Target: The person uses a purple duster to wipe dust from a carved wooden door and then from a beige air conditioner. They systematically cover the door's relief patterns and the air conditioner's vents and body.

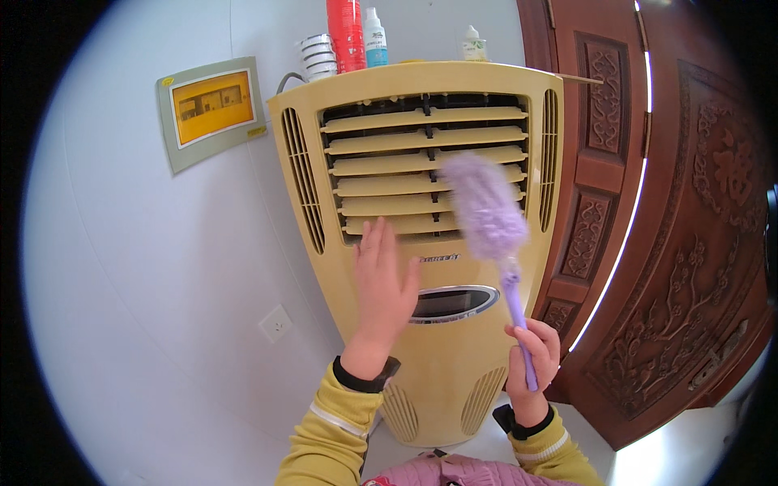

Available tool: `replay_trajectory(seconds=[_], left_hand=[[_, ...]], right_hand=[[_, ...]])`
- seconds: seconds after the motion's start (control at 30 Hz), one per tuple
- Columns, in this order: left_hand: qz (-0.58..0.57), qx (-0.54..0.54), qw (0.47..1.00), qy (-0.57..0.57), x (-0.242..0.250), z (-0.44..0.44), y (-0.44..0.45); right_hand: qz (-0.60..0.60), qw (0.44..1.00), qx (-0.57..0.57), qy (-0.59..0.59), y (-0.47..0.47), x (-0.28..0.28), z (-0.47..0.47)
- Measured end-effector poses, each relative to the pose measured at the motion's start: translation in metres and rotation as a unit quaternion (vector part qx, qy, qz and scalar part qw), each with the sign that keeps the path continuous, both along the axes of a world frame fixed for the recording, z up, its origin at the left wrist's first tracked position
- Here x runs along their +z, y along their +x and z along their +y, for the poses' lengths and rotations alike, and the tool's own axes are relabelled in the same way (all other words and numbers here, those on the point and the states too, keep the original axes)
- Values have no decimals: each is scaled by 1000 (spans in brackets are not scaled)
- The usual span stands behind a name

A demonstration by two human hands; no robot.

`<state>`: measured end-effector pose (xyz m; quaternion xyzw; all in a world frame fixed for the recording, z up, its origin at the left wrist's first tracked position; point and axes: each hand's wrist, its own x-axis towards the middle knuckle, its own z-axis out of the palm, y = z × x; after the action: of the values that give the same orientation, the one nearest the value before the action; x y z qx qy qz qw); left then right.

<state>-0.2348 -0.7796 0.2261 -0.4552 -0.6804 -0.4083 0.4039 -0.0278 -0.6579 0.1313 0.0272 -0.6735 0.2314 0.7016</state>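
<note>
My right hand [533, 358] grips the handle of a purple fluffy duster [486, 206], its head raised and blurred in front of the vent slats. Before me stands a cream-yellow Gree floor-standing air conditioner [358, 285]. Its horizontal louvers [389, 163] are tilted, with dark gaps between them and what looks like dust on their upper faces. My left hand [386, 279] is empty, fingers extended, its tips at the lowest louver; whether they touch it I cannot tell. An oval display panel [456, 302] is partly covered by that hand.
On top of the unit stand a stack of round tins [318, 56], a red canister [346, 36], a spray bottle [375, 39] and a small dropper bottle [474, 45]. A framed panel [209, 109] and a socket [276, 324] are on the left wall. Carved wooden doors [674, 243] stand right.
</note>
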Motion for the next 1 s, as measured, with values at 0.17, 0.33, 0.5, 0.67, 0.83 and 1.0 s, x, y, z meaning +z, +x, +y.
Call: replay_trajectory(seconds=[0.17, 0.33, 0.5, 0.67, 0.83, 1.0], left_hand=[[-51, -48, 995, 64, -2, 0, 1], [-115, -105, 977, 147, -5, -1, 0], [-88, -76, 976, 186, -5, -8, -4], [-84, -72, 981, 158, -8, -5, -1], [-86, -73, 983, 143, -8, 7, 7], [-63, -86, 987, 120, -4, 24, 21]], right_hand=[[-3, 998, 4, -68, -9, -18, -15], [-130, 987, 81, 58, -16, 2, -32], [-213, 960, 166, 76, -13, 8, -25], [-125, 989, 73, 4, 21, -14, 7], [-44, 996, 4, -76, 62, -35, 30], [69, 989, -13, -128, 75, -20, 42]])
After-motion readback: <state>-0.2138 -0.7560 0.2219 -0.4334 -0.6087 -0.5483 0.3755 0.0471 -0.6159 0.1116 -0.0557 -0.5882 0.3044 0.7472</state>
